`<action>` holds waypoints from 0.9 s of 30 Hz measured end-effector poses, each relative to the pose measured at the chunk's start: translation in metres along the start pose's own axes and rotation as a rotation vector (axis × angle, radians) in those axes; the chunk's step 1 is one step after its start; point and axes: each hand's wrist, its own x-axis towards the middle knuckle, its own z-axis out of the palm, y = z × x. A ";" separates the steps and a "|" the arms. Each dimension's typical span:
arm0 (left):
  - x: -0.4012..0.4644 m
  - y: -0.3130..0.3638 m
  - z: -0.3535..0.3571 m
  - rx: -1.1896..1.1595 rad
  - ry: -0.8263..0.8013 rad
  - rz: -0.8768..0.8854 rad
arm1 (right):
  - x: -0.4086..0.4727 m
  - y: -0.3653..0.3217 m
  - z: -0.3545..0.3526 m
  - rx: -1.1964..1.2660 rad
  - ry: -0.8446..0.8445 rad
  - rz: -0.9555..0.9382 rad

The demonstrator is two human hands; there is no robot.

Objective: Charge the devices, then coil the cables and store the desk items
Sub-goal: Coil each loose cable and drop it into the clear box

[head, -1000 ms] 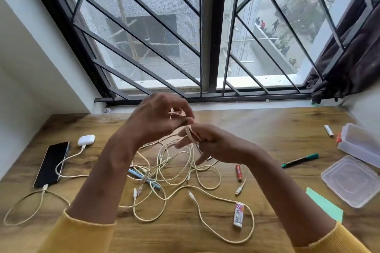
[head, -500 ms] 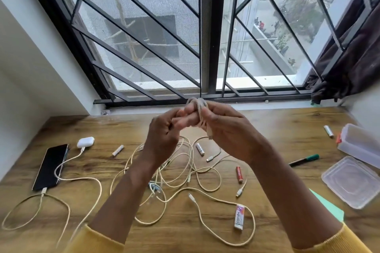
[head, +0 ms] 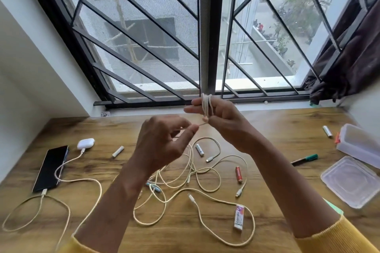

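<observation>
The person is winding a cream cable (head: 206, 107) round the extended fingers (head: 194, 102) of the right hand (head: 221, 118), held up in front of the window sill above the table (head: 267, 127); several turns already sit bunched on those fingers, which lie straight and close together with the loops wrapped over them. The left hand (head: 164, 141) is just below and beside it, thumb and forefinger pinched on the short tail of the same cable, the other fingers loosely curled; whether a plug sits at that tail cannot be told. To finish this coil well, the tail seems to need a wrap across the loops or a tuck through them, kept snug so the bundle does not spring open when slid off the fingers; the right fingers should stay spread just enough to keep the turns even. On the table below lies a tangle of loose cables (head: 195, 181) awaiting the same treatment, with batteries among them; the phone (head: 51, 167) and the earbud case (head: 85, 143) sit at the left, each with a cable plugged in; the open plastic box (head: 357, 146) and its lid (head: 349, 181) wait at the right, near a green marker (head: 305, 159).
</observation>
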 end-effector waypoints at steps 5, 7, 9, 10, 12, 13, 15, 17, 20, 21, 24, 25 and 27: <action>0.022 -0.001 -0.013 -0.091 0.065 0.017 | -0.010 0.002 0.013 0.017 -0.361 0.144; 0.029 -0.006 -0.014 -0.139 0.082 -0.023 | -0.014 -0.001 0.018 0.090 -0.519 0.173; 0.033 -0.016 -0.011 -0.229 0.094 -0.090 | -0.017 -0.008 0.019 0.193 -0.643 0.168; 0.032 -0.019 -0.009 -0.286 0.103 -0.123 | -0.018 -0.011 0.018 0.236 -0.671 0.154; 0.027 -0.023 0.000 -0.429 0.128 -0.196 | -0.018 -0.018 0.016 0.324 -0.693 0.119; 0.024 -0.023 0.006 -0.501 0.142 -0.238 | -0.018 -0.020 0.014 0.371 -0.696 0.106; 0.018 -0.021 0.018 -0.631 0.182 -0.331 | -0.017 -0.024 0.012 0.446 -0.688 0.090; 0.011 -0.019 0.029 -0.718 0.209 -0.398 | -0.017 -0.023 0.012 0.501 -0.671 0.079; 0.002 -0.010 0.042 -0.841 0.242 -0.461 | -0.017 -0.017 0.017 0.567 -0.601 0.064; 0.002 -0.005 0.044 -0.870 0.276 -0.492 | -0.017 -0.016 0.020 0.577 -0.563 0.051; 0.002 0.003 0.049 -0.873 0.332 -0.532 | -0.012 -0.014 0.023 0.592 -0.445 -0.007; 0.001 0.004 0.050 -0.820 0.321 -0.486 | -0.010 -0.015 0.022 0.589 -0.404 -0.022; -0.005 0.003 0.054 -0.714 0.296 -0.404 | -0.007 -0.017 0.022 0.571 -0.312 -0.035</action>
